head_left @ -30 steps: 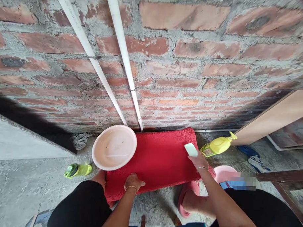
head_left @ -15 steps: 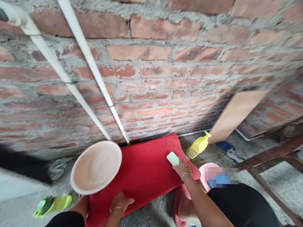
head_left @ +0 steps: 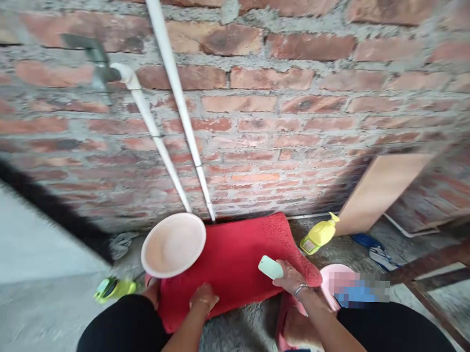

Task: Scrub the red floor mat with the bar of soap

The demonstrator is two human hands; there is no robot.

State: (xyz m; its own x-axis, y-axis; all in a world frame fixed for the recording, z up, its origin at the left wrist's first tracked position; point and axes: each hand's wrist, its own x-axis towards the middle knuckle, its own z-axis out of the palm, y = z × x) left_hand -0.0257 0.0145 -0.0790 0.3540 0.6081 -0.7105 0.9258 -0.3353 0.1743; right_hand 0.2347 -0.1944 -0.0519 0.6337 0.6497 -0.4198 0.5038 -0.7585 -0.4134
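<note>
Red mat (head_left: 235, 263): it lies flat on the concrete floor (head_left: 30, 312), its far edge against the brick wall (head_left: 298, 122).
Left hand (head_left: 203, 298): it presses on the near edge of the mat, fingers bent over the edge; the grip looks clenched on the mat.
Right hand (head_left: 293, 278): it is grasping a pale green soap bar (head_left: 271, 267), which rests on the right part of the mat.
Pink basin (head_left: 173, 244): it sits on the left corner of the mat.
Yellow bottle (head_left: 320, 234): it lies near the right corner of the mat.
Advice: I judge that a firm left hand keeps the mat from sliding, and soap strokes should be even.
</note>
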